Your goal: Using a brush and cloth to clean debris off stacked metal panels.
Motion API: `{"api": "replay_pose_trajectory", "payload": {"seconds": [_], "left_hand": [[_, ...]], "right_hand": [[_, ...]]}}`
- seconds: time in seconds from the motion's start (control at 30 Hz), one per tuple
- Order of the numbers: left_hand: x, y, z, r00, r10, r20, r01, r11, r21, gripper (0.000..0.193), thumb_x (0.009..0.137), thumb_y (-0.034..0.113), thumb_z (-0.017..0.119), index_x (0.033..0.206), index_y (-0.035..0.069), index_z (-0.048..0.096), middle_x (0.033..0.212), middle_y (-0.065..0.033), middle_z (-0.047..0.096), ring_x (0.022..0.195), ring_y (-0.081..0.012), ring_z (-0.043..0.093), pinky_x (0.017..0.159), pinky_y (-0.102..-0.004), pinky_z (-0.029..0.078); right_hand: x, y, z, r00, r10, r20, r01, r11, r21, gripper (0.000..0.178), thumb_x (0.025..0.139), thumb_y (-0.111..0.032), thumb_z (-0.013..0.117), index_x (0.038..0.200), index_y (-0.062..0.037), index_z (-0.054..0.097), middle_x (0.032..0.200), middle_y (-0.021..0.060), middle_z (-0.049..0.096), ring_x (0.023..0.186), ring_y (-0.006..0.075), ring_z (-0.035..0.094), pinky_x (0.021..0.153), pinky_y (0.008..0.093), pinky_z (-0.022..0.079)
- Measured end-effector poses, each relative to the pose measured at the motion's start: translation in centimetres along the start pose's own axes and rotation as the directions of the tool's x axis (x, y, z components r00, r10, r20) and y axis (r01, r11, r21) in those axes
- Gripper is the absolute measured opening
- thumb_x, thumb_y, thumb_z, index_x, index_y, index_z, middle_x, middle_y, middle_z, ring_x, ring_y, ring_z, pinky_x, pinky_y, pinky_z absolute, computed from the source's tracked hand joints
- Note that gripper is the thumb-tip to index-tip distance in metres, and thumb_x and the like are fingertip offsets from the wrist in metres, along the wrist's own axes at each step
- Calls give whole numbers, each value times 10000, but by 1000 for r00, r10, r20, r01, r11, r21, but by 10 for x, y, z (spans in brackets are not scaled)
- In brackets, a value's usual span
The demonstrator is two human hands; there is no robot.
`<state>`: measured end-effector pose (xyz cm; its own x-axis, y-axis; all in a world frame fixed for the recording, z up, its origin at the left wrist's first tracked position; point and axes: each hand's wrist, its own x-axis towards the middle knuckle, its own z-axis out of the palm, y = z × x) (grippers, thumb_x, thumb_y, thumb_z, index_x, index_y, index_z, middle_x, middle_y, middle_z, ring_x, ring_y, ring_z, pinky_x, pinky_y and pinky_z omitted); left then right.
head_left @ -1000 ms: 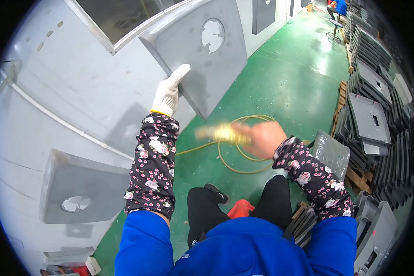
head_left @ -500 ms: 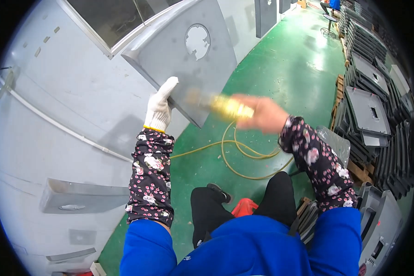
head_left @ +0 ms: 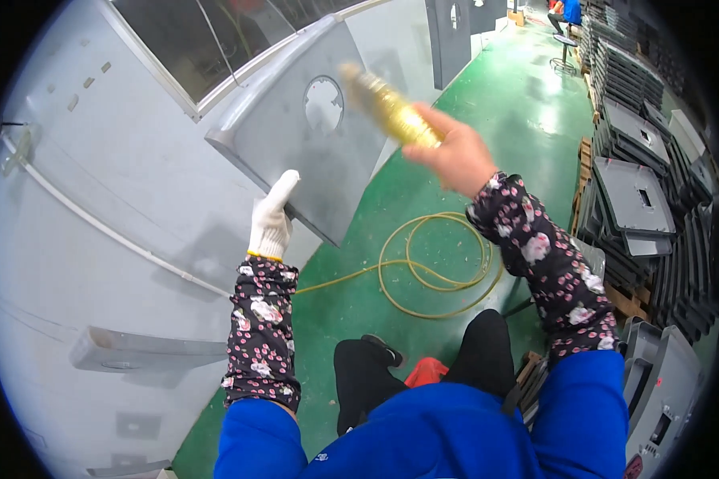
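A large grey panel (head_left: 287,132) with a round opening leans at a tilt in front of me, at upper centre. My left hand (head_left: 272,215), in a white knit glove, grips the panel's lower near edge. Its thumb lies on the front face, and the other fingers are mostly hidden. Bare and closed, my right hand (head_left: 455,152) holds a yellow-handled tool (head_left: 403,116). The tool points up and left over the panel's right side. Its far end is smeared by motion, so I cannot tell its kind or whether it touches the panel.
A yellow hose (head_left: 435,313) lies coiled on the green floor (head_left: 359,299). Stacks of grey panels (head_left: 635,195) on wooden pallets line the right side. A pale wall with a white pipe (head_left: 128,243) stands at left. Far off, a person in blue (head_left: 569,12) sits near a stool (head_left: 566,56).
My right hand and the tool have moved up, the tool now angled upward toward the upper left. The panel and my left hand sit slightly lower and farther left in view.
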<state>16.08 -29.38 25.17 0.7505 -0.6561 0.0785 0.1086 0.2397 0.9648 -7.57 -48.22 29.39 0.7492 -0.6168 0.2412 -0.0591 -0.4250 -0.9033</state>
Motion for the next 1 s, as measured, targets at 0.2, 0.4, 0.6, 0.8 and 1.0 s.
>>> {"api": "replay_pose_trajectory", "payload": {"seconds": [0.2,0.4,0.6,0.8,1.0], "left_hand": [[0,-2,-21,999,-13,-51,7,993,-120,291,845,138,668,1093,-9,634,995,-73,663,887,-178,637,765,-328,526],[5,-4,-3,998,42,-41,-48,989,-142,272,795,130,713,1012,-20,649,974,-87,660,887,-179,638,792,-320,512],[-1,-5,-11,999,51,13,-50,997,-53,246,832,155,657,1055,52,654,1047,-55,648,1015,-189,592,909,-358,457],[7,-13,-12,1000,11,11,-10,993,-117,223,814,159,675,1015,64,656,1024,-49,654,984,-192,604,885,-351,468],[16,-1,-36,999,39,-11,-38,999,16,216,843,208,655,1015,76,650,1040,-56,662,996,-204,617,864,-356,484]], "right_hand": [[6,-22,-6,852,-339,398,436,881,-184,669,790,-210,727,1395,-178,444,990,46,658,616,65,559,493,226,491],[26,28,-21,918,-363,161,397,814,-425,630,784,-242,715,1357,-131,477,1035,145,671,846,216,669,768,350,540],[-22,53,14,886,-131,445,281,915,-289,634,765,-299,732,1351,-230,498,1052,137,671,951,250,646,883,351,493],[-17,90,-12,999,50,17,-42,950,-308,639,757,-295,721,1344,-190,490,1042,163,664,961,331,633,844,394,505],[-150,163,43,546,402,735,218,779,-588,635,708,-406,724,1297,-271,527,991,133,677,947,331,641,808,439,508]]}}
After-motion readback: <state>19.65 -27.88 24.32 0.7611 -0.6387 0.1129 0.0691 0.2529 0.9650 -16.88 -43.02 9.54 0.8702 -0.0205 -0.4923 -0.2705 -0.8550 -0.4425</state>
